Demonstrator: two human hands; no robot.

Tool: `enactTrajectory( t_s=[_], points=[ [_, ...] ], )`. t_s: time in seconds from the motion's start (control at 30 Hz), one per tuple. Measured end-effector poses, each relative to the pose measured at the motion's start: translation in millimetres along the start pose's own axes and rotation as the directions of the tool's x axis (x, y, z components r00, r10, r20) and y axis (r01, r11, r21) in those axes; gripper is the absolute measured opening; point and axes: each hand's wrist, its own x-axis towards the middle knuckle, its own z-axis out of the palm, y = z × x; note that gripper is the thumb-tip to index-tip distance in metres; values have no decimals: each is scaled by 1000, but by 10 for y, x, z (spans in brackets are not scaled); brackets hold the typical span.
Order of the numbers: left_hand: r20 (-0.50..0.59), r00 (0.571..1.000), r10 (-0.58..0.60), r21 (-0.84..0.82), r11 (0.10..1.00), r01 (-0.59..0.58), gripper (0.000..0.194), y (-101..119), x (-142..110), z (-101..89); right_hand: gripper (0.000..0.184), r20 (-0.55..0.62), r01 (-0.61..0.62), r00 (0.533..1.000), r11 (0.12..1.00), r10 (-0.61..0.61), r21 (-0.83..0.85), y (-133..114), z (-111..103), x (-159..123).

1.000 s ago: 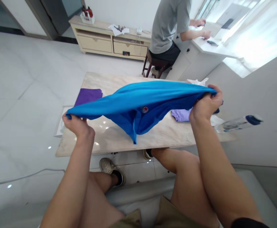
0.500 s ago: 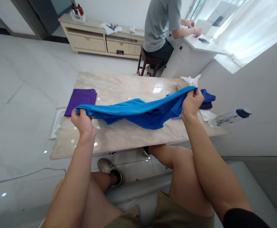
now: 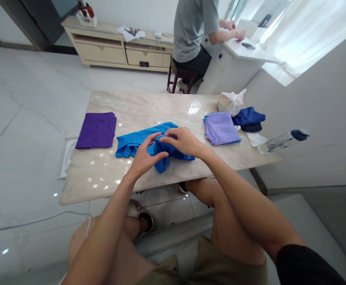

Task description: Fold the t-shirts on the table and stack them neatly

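A bright blue garment (image 3: 140, 139) lies crumpled on the marble-topped table (image 3: 137, 105), with part of it bunched up between my hands. My left hand (image 3: 145, 157) is at the bunched part, thumb and fingers spread apart around its near left side. From the right, my right hand (image 3: 185, 141) reaches over the cloth and pinches a raised fold between thumb and fingers. Some of the garment is hidden behind both hands.
A folded purple cloth (image 3: 97, 130) lies at the left. On the right are folded lilac clothing (image 3: 221, 128), dark blue clothing (image 3: 248, 116), a white plastic bag (image 3: 232, 102) and a clear bottle (image 3: 281, 142). Beyond the table, a person (image 3: 191, 35) sits on a stool.
The blue garment, earlier stretched in the air between both hands, has come down onto the table. My hands have moved inward to its middle, and my left hand has let go of its end.
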Motion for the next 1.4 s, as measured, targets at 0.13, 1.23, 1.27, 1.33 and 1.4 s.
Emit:
enactTrajectory(
  t_s=[0.13, 1.23, 1.27, 1.33, 1.4],
  points=[
    [-82, 994, -68, -64, 996, 62, 26, 44, 19, 128, 41, -35, 2, 999, 999, -1, 34, 91, -73, 5],
    [-532, 657, -534, -693, 720, 23, 50, -451, 95, -674, 4, 115, -256, 953, 948, 280, -188, 738, 427, -13],
    [-522, 667, -532, -693, 720, 33, 52, -439, 86, -655, 7, 53, -281, 957, 957, 285, -74, 752, 367, -3],
    [-496, 688, -530, -693, 719, 55, 55, -407, 73, -612, 11, -68, -325, 940, 937, 335, 124, 775, 263, 17],
    [-471, 699, -538, -698, 712, 77, 58, -379, 63, -570, 14, -154, -352, 902, 895, 403, 275, 780, 189, 39]
  ],
)
